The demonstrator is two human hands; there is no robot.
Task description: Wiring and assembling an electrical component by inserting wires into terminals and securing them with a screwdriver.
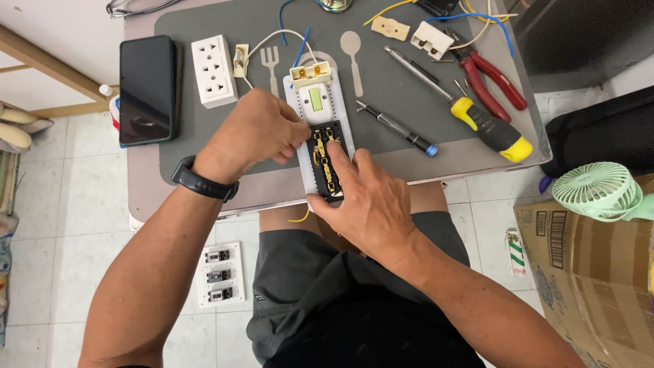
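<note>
Right now, line by line:

Left hand: your left hand [255, 133] sits curled at the left edge of the open socket strip [321, 140], fingertips pinched close at the black inner section — whether a small part is caught between them you cannot tell from here.

Right hand: your right hand [371, 201] lies flat over the near end of the strip, fingers spread and pressing it down; that grip is open, closed around nothing.

Where the strip lies: lengthwise on the grey mat [204, 146], its near end hanging past the edge of the tabletop [146, 191] above your lap.

Exposed parts: the brass contacts [325, 160] sit bare in the black cavity.

Risk, slipping: with one end unsupported, a harder push from either hand could tip the strip off the edge — probably spilling loose contacts to the floor.

Risk, bending: fingers working that tight beside thin brass could bend a contact or knock it from its seat.

Risk, snagging: the yellow wire [298, 218] dangling under the near end could catch on your knee and tug the strip.

Nearby, right: a blue-tipped tester pen [398, 129] just beside the strip, a yellow-handled screwdriver [487, 126] and red pliers [494, 82] farther off.

Nearby, left: a white triple socket [213, 70] and a dark phone [146, 88], well apart from the work.

In the way: nothing lies between your hands and the strip, though your own hands cover much of the cavity.
</note>
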